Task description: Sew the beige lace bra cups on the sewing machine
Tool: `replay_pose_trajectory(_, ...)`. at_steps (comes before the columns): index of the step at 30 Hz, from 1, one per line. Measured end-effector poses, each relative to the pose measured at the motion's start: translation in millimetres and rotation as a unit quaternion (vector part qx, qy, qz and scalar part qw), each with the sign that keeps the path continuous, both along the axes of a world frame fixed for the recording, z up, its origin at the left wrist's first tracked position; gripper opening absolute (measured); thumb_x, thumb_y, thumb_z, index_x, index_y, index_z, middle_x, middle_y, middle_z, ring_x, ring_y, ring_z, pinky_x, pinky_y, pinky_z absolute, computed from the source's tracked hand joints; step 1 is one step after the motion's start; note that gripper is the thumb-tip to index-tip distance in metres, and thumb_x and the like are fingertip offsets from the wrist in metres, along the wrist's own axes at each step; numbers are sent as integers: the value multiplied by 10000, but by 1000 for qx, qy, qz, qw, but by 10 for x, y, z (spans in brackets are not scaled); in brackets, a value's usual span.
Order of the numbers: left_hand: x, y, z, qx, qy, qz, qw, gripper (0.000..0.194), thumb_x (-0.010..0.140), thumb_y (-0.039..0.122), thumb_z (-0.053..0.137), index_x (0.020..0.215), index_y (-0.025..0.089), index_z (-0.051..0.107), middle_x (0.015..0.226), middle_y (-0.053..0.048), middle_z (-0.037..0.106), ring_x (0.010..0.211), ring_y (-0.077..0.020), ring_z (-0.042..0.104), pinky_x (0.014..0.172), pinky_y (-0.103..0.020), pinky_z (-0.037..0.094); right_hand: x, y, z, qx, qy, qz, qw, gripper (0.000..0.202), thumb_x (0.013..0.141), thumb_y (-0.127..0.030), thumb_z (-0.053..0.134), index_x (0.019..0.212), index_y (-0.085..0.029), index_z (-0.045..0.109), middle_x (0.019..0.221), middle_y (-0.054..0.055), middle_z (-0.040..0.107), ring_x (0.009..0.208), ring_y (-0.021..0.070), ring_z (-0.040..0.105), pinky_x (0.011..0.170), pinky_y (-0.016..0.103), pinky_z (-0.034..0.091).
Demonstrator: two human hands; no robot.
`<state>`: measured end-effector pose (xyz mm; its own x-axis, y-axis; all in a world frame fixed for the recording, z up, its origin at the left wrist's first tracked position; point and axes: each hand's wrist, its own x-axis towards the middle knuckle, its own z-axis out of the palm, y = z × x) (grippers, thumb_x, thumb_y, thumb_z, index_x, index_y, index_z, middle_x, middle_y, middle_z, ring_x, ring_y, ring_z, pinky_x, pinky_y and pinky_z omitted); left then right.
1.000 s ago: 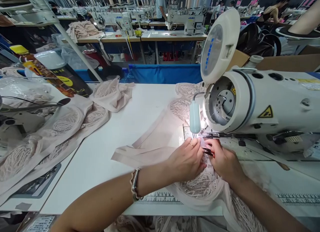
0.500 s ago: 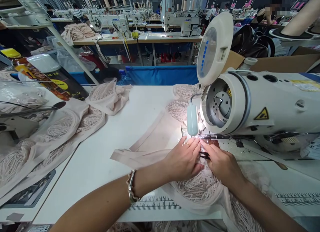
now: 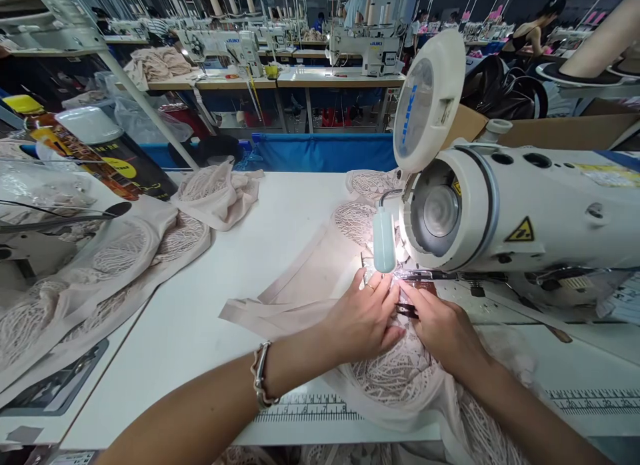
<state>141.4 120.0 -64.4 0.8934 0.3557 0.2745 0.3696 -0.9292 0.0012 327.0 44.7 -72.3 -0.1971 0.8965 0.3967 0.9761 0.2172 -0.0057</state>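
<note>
Pale pink lace fabric (image 3: 395,378) runs under the lamp of a white sewing machine (image 3: 565,205) and hangs over the table's front edge. My left hand (image 3: 363,318) lies palm down on it, fingers spread slightly, tips just below the small lit lamp (image 3: 384,241). Close beside it on the right, my right hand (image 3: 445,328) has its fingers pressed together on the fabric, with black-handled snippers (image 3: 407,310) at its palm side. The needle area is hidden behind the lamp and fingertips.
More lace pieces (image 3: 125,251) lie at the left, by a spray can (image 3: 115,151) and a bottle (image 3: 75,145). A folded lace piece (image 3: 217,193) sits on the white table (image 3: 190,331). Other machines and people are behind; a cardboard box (image 3: 560,131) stands at right.
The round part inside the machine's open head has turned to a smooth, blurred look. Both hands have stayed nearly in place, and the fabric has barely moved.
</note>
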Motion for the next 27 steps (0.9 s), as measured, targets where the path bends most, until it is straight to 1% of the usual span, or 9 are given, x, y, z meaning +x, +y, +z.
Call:
replay_pose_trajectory(2, 5, 15, -3, 13, -5, 5, 1000, 648, 1023, 530, 391, 1421, 26, 473, 1436, -203, 547, 1331, -355, 483, 1111, -500, 316, 5, 10, 17, -15, 7, -9, 1000, 556, 749, 3, 389, 1240, -117, 620, 923, 86, 769, 733, 225, 729, 619, 301, 544)
replay_pose_trajectory(4, 17, 8, 4, 40, 1, -13, 999, 624, 1037, 507, 380, 1373, -1, 519, 1396, -220, 573, 1312, -359, 504, 1116, -487, 329, 28, 14, 46, -55, 24, -33, 998, 467, 768, -25, 417, 1173, -138, 618, 856, 74, 765, 680, 226, 716, 571, 296, 514)
replay_pose_trajectory(6, 28, -34, 20, 68, 25, -69, 995, 489, 1059, 363, 369, 1272, -16, 592, 1282, -220, 637, 1248, -343, 559, 1103, -460, 360, 73, 8, 79, -98, 41, -68, 992, 320, 786, -78, 462, 1053, -171, 613, 710, 34, 722, 555, 214, 665, 488, 288, 453)
replay_pose_trajectory(8, 31, -104, 39, 67, 42, -110, 991, 390, 1043, 212, 357, 1247, -9, 606, 1226, -203, 658, 1218, -334, 584, 1078, -451, 402, 130, -9, 105, -109, 54, -77, 990, 209, 797, -124, 492, 962, -200, 595, 681, 16, 692, 511, 201, 628, 456, 285, 418)
replay_pose_trajectory(11, 16, -178, 55, 14, 42, -94, 995, 388, 1017, 194, 398, 1346, 54, 550, 1361, -188, 587, 1304, -380, 527, 1065, -535, 433, 193, -42, 118, -72, 72, -19, 995, 329, 803, -98, 462, 1072, -212, 613, 946, 52, 725, 713, 198, 695, 570, 281, 493)
replay_pose_trajectory(14, -8, -135, 56, -38, 54, -90, 994, 346, 990, 199, 482, 1312, 122, 584, 1421, -157, 554, 1359, -410, 472, 1067, -613, 427, 201, -53, 110, -48, 69, 29, 996, 519, 786, -33, 416, 1229, -223, 608, 1115, 55, 700, 860, 179, 708, 677, 267, 528)
replay_pose_trajectory(20, -49, 121, 92, -99, 25, -111, 988, 287, 993, 124, 486, 1229, 159, 646, 1362, -96, 618, 1332, -346, 504, 1084, -575, 426, 135, 36, 112, -30, 33, 29, 999, 502, 811, -23, 402, 1214, -197, 645, 1142, 63, 710, 891, 188, 709, 679, 278, 538)
replay_pose_trajectory(23, -60, 220, 107, -124, 1, -118, 985, 276, 1022, 132, 444, 1159, 182, 678, 1365, -73, 627, 1294, -308, 531, 1028, -498, 465, 115, 102, 116, -13, 9, 16, 1000, 412, 814, -33, 411, 1103, -176, 669, 1064, 83, 725, 889, 230, 704, 708, 317, 532)
replay_pose_trajectory(27, -76, 312, 133, -149, -16, -126, 981, 322, 964, 72, 466, 1197, 180, 661, 1371, -82, 625, 1258, -295, 547, 962, -454, 476, 123, 181, 122, -35, -8, 13, 999, 303, 811, -48, 434, 933, -187, 674, 909, 73, 727, 748, 222, 687, 658, 322, 506)
